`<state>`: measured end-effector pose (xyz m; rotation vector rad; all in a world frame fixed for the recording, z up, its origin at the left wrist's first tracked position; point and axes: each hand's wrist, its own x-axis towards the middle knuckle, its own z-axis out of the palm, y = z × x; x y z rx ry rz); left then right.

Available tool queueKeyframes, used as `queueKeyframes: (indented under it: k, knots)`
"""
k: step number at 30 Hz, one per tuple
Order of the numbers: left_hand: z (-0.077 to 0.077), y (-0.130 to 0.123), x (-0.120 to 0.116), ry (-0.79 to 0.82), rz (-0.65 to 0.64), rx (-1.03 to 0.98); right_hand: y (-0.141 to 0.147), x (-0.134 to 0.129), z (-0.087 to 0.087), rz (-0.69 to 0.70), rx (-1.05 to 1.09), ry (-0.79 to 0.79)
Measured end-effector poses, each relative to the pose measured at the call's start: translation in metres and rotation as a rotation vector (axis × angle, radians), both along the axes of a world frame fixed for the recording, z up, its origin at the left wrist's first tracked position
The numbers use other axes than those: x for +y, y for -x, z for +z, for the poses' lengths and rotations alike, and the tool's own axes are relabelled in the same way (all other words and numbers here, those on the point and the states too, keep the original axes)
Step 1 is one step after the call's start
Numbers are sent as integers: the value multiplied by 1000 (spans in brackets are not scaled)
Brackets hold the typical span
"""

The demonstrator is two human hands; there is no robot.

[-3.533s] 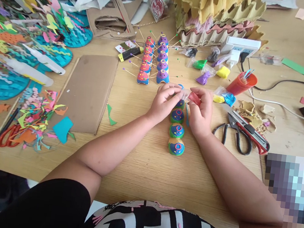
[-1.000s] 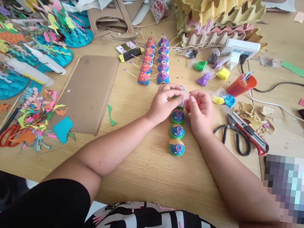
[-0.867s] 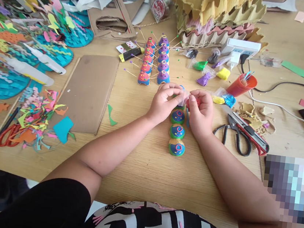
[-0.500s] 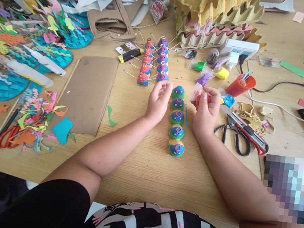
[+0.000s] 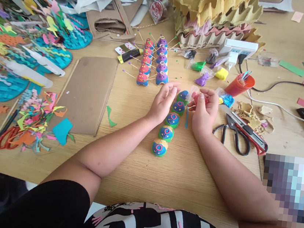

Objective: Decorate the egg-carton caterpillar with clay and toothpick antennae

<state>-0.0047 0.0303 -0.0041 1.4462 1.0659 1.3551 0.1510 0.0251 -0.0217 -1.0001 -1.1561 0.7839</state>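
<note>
A row of domed egg-carton cups [image 5: 172, 120], painted blue and green with coloured rings on several, slants across the table between my hands. My left hand [image 5: 164, 101] is beside the row's far end, its fingers curled and the small space between them hidden. On the other side, my right hand [image 5: 205, 111] grips a small clear bag of red clay [image 5: 195, 97], close to the farthest cup. A thin blue stick [image 5: 187, 118] lies right of the row. Beyond my left hand stand a red carton row [image 5: 144, 67] and a purple one [image 5: 161, 67] with pins and yellow rings.
Pliers [image 5: 234, 133], a box cutter [image 5: 249, 131] and an orange cup [image 5: 240, 85] are at the right. Cardboard [image 5: 88, 93], paper scraps [image 5: 33, 123] and glue bottles [image 5: 25, 72] lie left. Egg trays [image 5: 209, 10] are stacked behind. A person's arm shows at the left edge.
The blue-green row has gone from straight to slanted: its near end shifted left, its far end right. My left hand moved slightly right, and the bag in my right hand came nearer the row.
</note>
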Motion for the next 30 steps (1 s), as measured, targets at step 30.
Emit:
queueKeyframes:
  k: [30]
  knots:
    - [15, -3, -6, -169, 51, -6, 4, -14, 16, 78, -201, -182]
